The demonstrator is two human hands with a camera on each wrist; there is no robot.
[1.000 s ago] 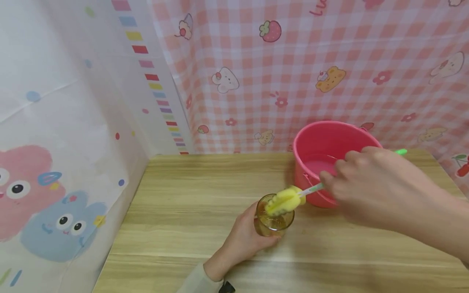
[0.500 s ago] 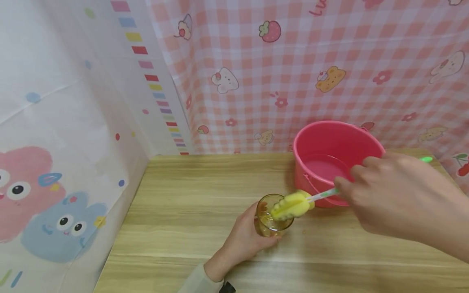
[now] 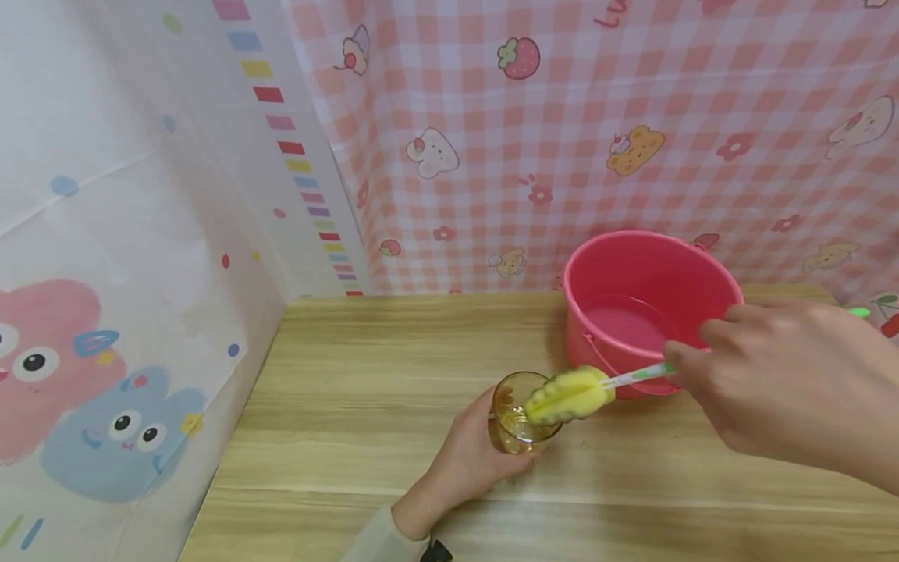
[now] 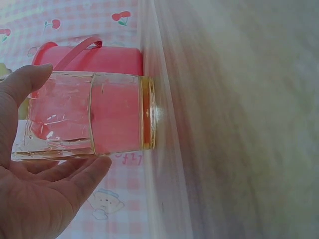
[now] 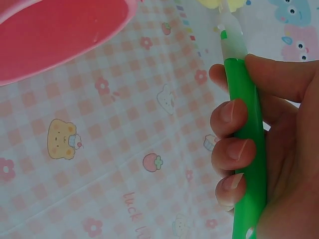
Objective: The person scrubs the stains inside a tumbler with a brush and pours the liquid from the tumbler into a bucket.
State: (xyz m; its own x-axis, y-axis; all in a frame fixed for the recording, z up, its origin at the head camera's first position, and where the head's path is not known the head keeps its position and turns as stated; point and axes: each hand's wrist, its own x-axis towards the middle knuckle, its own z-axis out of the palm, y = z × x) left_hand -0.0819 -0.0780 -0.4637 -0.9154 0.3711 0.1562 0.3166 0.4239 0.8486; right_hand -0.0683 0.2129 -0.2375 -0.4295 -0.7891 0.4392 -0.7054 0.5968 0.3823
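Note:
An amber-tinted drinking glass (image 3: 516, 437) stands on the wooden table, and my left hand (image 3: 472, 449) grips it round the side. In the left wrist view the clear glass (image 4: 114, 112) shows thumb above and fingers below it, its base at the tabletop. My right hand (image 3: 794, 382) holds a cup brush with its fingers curled round the green handle (image 5: 246, 129). The brush's yellow sponge head (image 3: 572, 394) slants down to the left, its tip overlapping the glass's mouth in the head view.
A pink bucket (image 3: 579, 328) with some water in it stands behind the glass to the right, partly behind my right hand. The wooden table (image 3: 365, 390) meets a pink checked cloth (image 3: 477, 101) at the back and a white printed sheet (image 3: 175, 273) at left.
My right hand has moved to the right with the brush, drawing the sponge head back across the glass's mouth to its right rim. My left hand and the glass have stayed in place.

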